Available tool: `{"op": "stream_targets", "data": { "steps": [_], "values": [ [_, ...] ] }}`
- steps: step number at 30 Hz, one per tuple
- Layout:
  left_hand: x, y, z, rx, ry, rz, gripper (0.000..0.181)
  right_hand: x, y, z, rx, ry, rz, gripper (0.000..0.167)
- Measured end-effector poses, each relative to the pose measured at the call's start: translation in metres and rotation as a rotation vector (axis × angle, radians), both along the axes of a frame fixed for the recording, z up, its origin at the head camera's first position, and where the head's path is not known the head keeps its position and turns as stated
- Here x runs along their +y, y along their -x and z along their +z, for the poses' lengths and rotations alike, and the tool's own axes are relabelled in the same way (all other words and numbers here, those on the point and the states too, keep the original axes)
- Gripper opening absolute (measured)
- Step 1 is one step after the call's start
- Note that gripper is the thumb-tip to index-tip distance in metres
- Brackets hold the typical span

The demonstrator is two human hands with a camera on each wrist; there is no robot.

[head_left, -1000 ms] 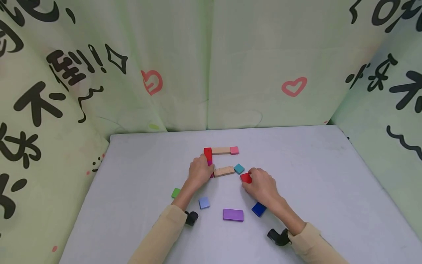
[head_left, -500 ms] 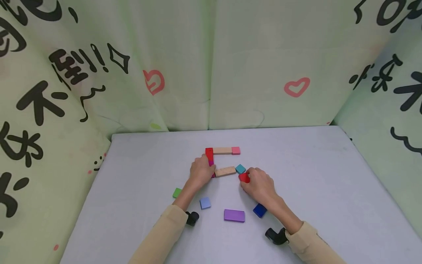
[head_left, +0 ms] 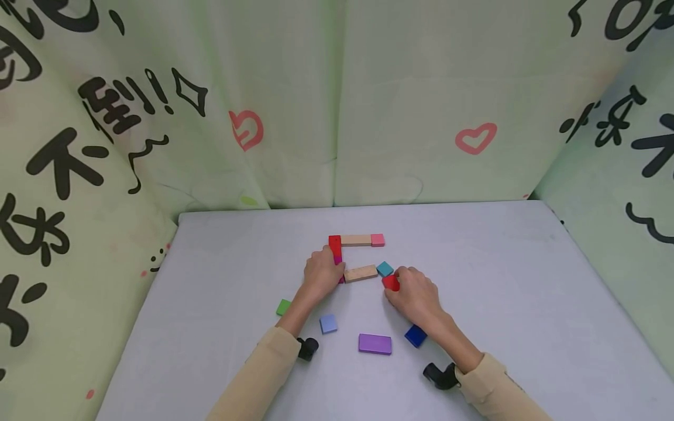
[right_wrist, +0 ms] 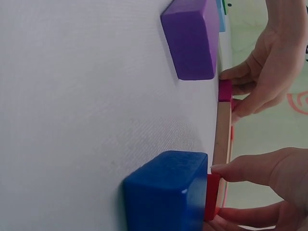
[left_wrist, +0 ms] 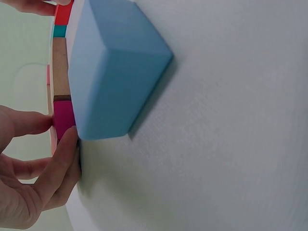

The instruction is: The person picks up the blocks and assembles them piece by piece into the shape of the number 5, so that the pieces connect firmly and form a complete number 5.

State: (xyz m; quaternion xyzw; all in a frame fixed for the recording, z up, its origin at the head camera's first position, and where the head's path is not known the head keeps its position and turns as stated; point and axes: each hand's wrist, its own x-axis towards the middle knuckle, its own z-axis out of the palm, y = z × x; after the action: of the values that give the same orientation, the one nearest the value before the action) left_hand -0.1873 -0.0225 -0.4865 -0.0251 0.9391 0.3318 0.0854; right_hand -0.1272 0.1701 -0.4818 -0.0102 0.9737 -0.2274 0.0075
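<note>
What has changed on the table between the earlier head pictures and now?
The right hand has slid the small red block it pinches slightly left relative to the small teal block. Nothing was newly grasped or released. The left hand keeps its grip on the magenta block; the purple rectangular block and dark blue block stayed put.

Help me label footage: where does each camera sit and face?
Head: worn there, facing forward and down at the table; sleeves, left grip, right grip show.
Left wrist: worn there, facing its grip pinching the magenta block; right fingers show.
Right wrist: worn there, facing its grip holding a red block; left grip shows.
Both wrist views share the magenta block.
</note>
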Motion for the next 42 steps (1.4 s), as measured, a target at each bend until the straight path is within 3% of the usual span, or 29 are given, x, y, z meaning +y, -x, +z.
{"op": "stream_targets", "data": {
  "steps": [15, 28, 34, 42],
  "values": [
    [0.000, -0.001, 0.000, -0.011, -0.011, -0.003, 0.031, 0.007, -0.006, 0.006, -0.042, 0.002, -0.021, 0.049],
    [0.000, -0.001, 0.000, -0.021, -0.021, -0.006, 0.033, 0.022, -0.022, 0.013, -0.025, -0.001, -0.024, 0.041],
    [0.000, -0.002, 0.001, -0.014, -0.009, -0.010, 0.033, 0.027, -0.033, 0.015, 0.007, -0.003, 0.032, 0.035],
    [0.000, -0.002, 0.002, -0.010, 0.001, -0.011, 0.035, 0.034, -0.047, 0.013, 0.116, 0.006, 0.210, 0.029]
  ]
}}
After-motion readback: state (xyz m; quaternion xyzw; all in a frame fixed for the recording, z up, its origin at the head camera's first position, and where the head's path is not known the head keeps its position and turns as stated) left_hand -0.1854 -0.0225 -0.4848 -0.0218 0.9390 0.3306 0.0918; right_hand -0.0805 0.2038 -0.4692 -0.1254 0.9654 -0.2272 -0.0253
